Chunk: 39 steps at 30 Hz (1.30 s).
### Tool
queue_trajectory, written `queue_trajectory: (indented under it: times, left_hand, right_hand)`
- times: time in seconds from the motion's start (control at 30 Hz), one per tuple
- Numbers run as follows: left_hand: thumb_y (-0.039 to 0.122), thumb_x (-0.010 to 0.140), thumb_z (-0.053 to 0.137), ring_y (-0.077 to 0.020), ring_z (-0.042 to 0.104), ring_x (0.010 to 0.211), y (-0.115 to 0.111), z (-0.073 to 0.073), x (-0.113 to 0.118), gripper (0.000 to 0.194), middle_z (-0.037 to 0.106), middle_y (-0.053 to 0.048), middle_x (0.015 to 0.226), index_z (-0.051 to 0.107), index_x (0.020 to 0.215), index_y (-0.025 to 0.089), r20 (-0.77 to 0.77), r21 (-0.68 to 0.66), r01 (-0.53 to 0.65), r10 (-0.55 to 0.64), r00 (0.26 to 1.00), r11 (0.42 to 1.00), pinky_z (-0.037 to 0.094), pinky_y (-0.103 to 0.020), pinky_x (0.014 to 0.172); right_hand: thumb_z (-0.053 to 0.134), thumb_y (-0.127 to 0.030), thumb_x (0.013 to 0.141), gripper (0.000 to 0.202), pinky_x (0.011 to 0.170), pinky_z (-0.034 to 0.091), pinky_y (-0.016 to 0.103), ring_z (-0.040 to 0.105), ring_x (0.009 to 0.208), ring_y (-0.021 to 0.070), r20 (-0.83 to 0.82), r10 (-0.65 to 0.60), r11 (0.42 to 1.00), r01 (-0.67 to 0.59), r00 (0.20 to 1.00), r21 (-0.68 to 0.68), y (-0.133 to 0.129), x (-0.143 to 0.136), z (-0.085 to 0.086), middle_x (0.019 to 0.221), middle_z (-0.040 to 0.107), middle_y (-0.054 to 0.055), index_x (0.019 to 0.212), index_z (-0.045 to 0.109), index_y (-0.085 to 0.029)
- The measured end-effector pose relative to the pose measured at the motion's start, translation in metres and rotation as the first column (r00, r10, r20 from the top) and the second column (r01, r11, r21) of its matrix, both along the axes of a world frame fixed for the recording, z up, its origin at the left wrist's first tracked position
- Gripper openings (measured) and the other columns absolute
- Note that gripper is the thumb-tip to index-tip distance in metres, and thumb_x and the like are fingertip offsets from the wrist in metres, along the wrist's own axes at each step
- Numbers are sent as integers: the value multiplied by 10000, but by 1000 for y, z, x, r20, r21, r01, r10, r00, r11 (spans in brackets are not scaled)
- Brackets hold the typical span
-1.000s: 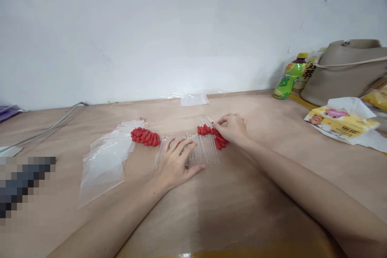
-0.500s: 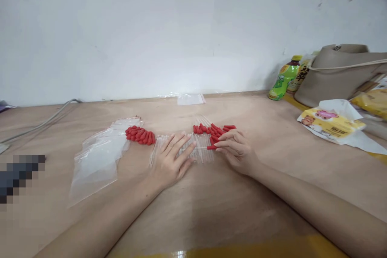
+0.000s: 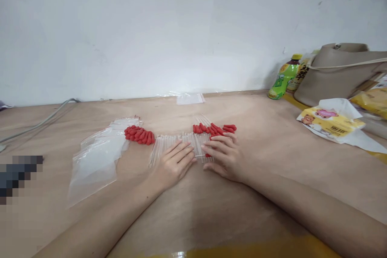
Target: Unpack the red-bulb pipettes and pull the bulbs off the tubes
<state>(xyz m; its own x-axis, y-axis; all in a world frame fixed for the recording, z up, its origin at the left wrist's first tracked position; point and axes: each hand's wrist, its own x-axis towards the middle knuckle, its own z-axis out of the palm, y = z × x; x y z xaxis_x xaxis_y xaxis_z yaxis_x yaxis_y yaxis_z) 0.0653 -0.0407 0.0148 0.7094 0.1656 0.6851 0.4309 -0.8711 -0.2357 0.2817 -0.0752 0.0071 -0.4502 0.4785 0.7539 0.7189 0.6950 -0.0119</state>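
Note:
Clear thin tubes [image 3: 163, 145] lie side by side in a row on the brown table covering. My left hand [image 3: 177, 163] rests over the row with its fingers stretched out. At the right end of the row is my right hand [image 3: 225, 155], its fingers spread over a red piece [image 3: 208, 155] joined to a clear tube. Behind my right hand lie more red rubber pieces [image 3: 214, 130]. A heap of red bulb-shaped pieces [image 3: 139, 135] sits left of the tubes, beside overlapping clear zip bags [image 3: 98, 161].
A green bottle [image 3: 284, 77] leans by the wall near a grey-beige bag [image 3: 332, 76]. A yellow and white tissue pack [image 3: 329, 121] lies at the right. A cable [image 3: 45, 121] runs along the left, and a small clear bag [image 3: 190, 98] lies by the wall.
My right hand has moved left and down, its fingers spreading over the tubes. The red piece it was at has shifted slightly left and nearer. My left hand has moved slightly nearer.

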Motion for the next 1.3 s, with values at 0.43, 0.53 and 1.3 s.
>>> queue_trajectory:
  times: [0.43, 0.53, 1.3]
  left_hand:
    - [86, 781, 560, -172, 621, 940, -6, -6, -2, 137, 678, -67, 890, 585, 915, 101, 34, -118, 182, -179, 983, 976, 498, -348, 920]
    - [94, 798, 532, -166, 623, 931, -7, -8, -4, 141, 675, -52, 882, 578, 929, 122, 47, -144, 194, -189, 981, 970, 509, -354, 908]
    - [107, 807, 501, -164, 625, 929, -11, -6, -9, 137, 669, -40, 857, 596, 900, 141, 102, -230, 205, -186, 977, 951, 506, -353, 912]
  right_hand:
    - [601, -162, 777, 131, 779, 510, 311, 574, 817, 154, 111, 182, 971, -197, 977, 133, 0, -2, -4, 811, 668, 44, 903, 615, -131]
    - [602, -166, 778, 134, 801, 520, 315, 584, 834, 153, 124, 187, 962, -207, 975, 177, -2, -1, -3, 821, 671, 40, 909, 618, -144]
    - [553, -102, 798, 205, 740, 524, 324, 601, 846, 165, 244, 207, 935, -265, 947, 234, -7, 7, 10, 805, 675, 71, 1000, 589, -111]
